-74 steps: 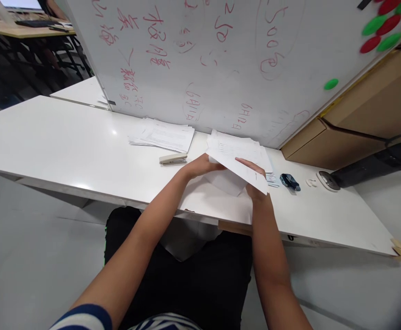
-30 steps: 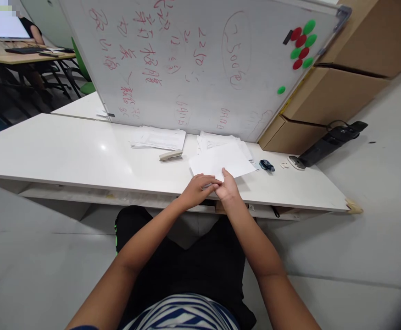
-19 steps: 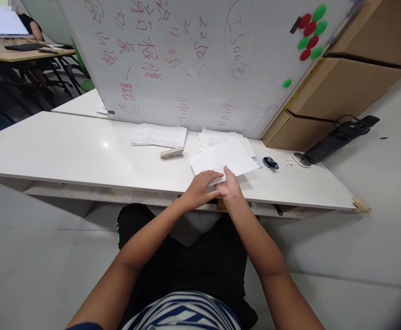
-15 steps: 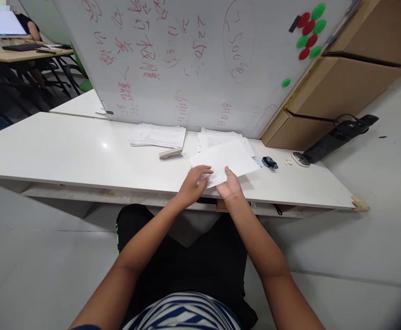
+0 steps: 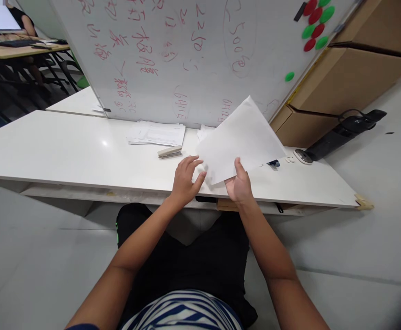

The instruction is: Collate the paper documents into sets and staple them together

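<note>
White paper (image 5: 243, 137) is tilted up above the desk, and my right hand (image 5: 239, 185) grips its lower edge with the thumb on top. How many sheets it is I cannot tell. My left hand (image 5: 186, 181) is just left of the paper, fingers apart and curved, holding nothing. Beyond that hand lies a beige stapler (image 5: 170, 152) on the desk. A stack of printed sheets (image 5: 161, 134) rests behind the stapler. Another paper pile (image 5: 205, 131) shows only in part, since the raised paper covers most of it.
A whiteboard (image 5: 145, 91) with red writing stands along the back of the white desk (image 5: 66, 156). To the right are cardboard boxes (image 5: 355, 82), a black bottle (image 5: 338, 137), a mouse (image 5: 303, 156) and a small dark blue item (image 5: 274, 163). Someone sits at a far table (image 5: 25, 50).
My right hand has moved slightly right and lifted the paper to a steeper tilt. My left hand has come off the paper and shifted a little left, its fingers spreading.
</note>
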Action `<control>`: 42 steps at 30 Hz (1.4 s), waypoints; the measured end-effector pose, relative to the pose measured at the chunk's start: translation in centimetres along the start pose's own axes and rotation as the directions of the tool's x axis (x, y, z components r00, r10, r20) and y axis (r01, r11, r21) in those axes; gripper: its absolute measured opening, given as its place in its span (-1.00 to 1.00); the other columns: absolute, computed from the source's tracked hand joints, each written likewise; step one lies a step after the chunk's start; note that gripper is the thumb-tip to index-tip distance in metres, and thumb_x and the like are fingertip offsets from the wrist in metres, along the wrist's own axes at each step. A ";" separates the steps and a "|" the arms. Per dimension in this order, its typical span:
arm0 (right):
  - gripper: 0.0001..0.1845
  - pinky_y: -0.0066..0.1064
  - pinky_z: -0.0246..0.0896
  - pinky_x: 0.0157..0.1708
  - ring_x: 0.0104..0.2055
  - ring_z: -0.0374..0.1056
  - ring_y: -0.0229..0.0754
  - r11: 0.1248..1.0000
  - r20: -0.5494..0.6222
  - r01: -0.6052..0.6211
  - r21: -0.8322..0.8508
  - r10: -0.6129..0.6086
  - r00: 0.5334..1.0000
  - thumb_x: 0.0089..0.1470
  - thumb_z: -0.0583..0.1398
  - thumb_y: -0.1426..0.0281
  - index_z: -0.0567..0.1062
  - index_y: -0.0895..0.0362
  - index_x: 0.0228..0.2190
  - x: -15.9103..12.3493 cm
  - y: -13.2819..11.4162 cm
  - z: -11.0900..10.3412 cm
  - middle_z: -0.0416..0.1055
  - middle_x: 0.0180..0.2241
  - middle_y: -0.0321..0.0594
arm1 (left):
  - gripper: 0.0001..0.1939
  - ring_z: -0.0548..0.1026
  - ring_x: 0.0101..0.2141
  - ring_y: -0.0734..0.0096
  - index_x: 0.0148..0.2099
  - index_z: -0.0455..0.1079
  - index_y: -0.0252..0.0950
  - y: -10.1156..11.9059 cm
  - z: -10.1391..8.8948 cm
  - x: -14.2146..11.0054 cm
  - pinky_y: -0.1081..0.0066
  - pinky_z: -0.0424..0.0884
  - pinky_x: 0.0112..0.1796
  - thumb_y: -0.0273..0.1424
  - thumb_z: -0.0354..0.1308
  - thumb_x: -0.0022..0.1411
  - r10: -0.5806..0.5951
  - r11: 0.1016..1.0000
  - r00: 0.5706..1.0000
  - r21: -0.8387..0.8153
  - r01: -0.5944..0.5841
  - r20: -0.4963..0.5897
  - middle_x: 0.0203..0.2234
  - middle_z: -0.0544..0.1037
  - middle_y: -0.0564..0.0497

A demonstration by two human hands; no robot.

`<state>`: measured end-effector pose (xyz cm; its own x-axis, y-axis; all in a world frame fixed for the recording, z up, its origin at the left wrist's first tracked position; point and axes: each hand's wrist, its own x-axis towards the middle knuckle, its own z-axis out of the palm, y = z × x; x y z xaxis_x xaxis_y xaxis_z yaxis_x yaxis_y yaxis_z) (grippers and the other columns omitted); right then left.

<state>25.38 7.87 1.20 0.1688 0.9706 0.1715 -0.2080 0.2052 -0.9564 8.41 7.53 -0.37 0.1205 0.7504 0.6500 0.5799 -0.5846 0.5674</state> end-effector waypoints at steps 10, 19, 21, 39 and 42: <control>-0.47 -0.15 0.03 0.26 0.27 0.13 -0.13 0.988 0.048 -0.058 -0.140 0.065 0.997 0.06 0.19 0.00 0.47 0.06 -0.05 2.2 0.4 -1.9 0.42 0.08 -0.20 | -0.39 -0.01 0.30 0.10 0.32 -0.01 -0.20 -0.8 -0.7 1.1 -0.02 -0.05 0.23 -0.05 -0.07 0.34 -0.120 0.992 0.991 0.021 0.121 -0.067 0.27 0.14 -0.21; -0.51 -0.13 -0.08 0.29 0.21 0.22 -0.08 0.968 0.166 0.041 -0.246 0.001 0.986 0.02 0.28 0.14 0.47 0.06 -0.03 0.6 -1.1 -2.1 0.43 0.05 -0.22 | -0.24 0.00 0.30 0.06 0.35 -0.08 -0.13 -1.3 -1.8 2.1 0.01 0.02 0.23 -0.04 0.12 0.23 -0.190 0.969 0.979 -0.148 0.199 0.069 0.31 0.07 -0.18; -0.49 -0.11 -0.01 0.26 0.17 0.26 -0.06 0.976 0.202 0.038 -0.214 0.006 0.979 0.00 0.30 0.16 0.46 0.06 -0.02 0.6 -1.9 -2.1 0.46 0.01 -0.21 | -0.16 0.08 0.28 0.05 0.35 -0.11 -0.10 -1.4 -2.5 3.0 0.04 0.13 0.19 -0.06 0.20 0.16 -0.225 0.924 0.963 -0.280 0.259 0.146 0.29 0.11 -0.17; -0.44 -0.11 0.28 0.04 -0.04 0.42 -0.01 0.987 0.000 0.058 -0.148 -0.058 0.998 -0.11 0.34 0.09 0.48 0.13 -0.11 2.8 -0.4 0.8 0.53 -0.13 -0.11 | -0.55 0.52 -0.12 0.15 -0.10 0.52 -0.33 -1.0 -2.7 5.3 0.18 0.40 -0.06 -0.13 0.32 0.04 -0.260 0.494 0.886 -0.736 0.463 0.383 -0.20 0.60 -0.10; -0.46 -0.16 0.29 0.03 -0.03 0.42 -0.07 0.988 -0.020 0.152 -0.001 -0.152 0.988 -0.08 0.34 0.15 0.42 0.09 -0.07 2.7 0.0 1.9 0.51 -0.11 -0.15 | -0.54 0.54 -0.18 0.16 -0.17 0.53 -0.35 -1.3 -2.2 5.7 0.22 0.43 -0.15 -0.09 0.34 -0.01 -0.391 0.484 0.865 -0.729 0.483 0.314 -0.25 0.61 -0.10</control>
<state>24.06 10.73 2.13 0.2175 0.9255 0.3099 -0.1790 0.3500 -0.9195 6.52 11.94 3.73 0.1299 0.9747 0.1817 -0.2483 -0.1454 0.9577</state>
